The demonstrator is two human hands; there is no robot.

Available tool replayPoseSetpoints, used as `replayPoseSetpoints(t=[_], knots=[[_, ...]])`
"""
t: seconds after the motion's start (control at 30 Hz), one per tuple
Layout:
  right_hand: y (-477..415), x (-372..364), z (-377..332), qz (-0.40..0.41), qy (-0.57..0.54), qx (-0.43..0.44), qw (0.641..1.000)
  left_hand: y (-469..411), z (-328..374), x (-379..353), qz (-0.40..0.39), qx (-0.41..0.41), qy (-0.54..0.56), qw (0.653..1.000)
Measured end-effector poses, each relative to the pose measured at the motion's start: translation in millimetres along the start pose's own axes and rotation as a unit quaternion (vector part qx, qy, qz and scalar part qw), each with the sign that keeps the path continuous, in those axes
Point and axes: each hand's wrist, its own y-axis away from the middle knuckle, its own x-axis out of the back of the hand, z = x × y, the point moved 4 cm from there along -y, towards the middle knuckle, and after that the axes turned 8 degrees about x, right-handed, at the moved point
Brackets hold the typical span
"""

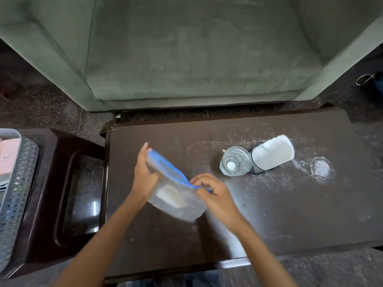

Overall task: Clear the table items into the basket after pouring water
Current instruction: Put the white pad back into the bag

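Note:
A clear plastic container [178,200] with a blue lid rim is tilted above the dark wooden table [290,214], and something pale shows inside it. My left hand [144,176] grips its left side and my right hand [213,190] pinches the blue rim at the right. A clear water bottle [235,161] stands upright further right. Beside it, touching, is a black mesh cup [257,168] with white folded cloth [272,153] in it. The grey perforated basket [15,195] sits at the far left on a dark stool.
A wet ring mark [322,168] lies on the table to the right of the cup. A green sofa [186,50] stands behind the table. The dark stool [62,195] adjoins the table's left edge. Dark speckled floor surrounds everything.

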Motion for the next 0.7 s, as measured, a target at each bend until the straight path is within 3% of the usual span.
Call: replayPoseSetpoints(t=[0.07, 0.17, 0.3, 0.43, 0.5, 0.6, 0.7], knots=[[-7.3, 13.8, -19.8, -0.062, 0.011, 0.016, 0.998, -0.6, 5.0, 1.1, -0.086, 0.019, -0.034, 0.996], [-16.5, 32.8, -37.5, -0.053, -0.011, 0.042, 0.998, 9.7, 9.3, 5.2, -0.183, 0.064, 0.002, 0.981], [-21.2, 48.4, -26.4, 0.005, -0.159, 0.031, 0.987, 22.9, 6.6, 22.0, -0.189, 0.071, 0.083, 0.976], [-16.8, 39.8, -2.9, -0.026, -0.245, -0.032, 0.969, 27.3, -0.4, 29.7, -0.202, 0.074, 0.137, 0.967], [-11.7, 27.6, 6.3, -0.036, -0.231, -0.065, 0.97, 29.8, -2.7, 28.3, -0.204, 0.088, 0.187, 0.957], [-7.8, 14.4, 16.0, 0.018, -0.146, -0.113, 0.983, 33.8, -5.5, 22.1, -0.185, 0.111, 0.235, 0.948], [-9.3, 6.9, 16.5, 0.069, -0.121, -0.129, 0.982, 37.6, -8.7, 13.9, -0.119, 0.124, 0.192, 0.966]])
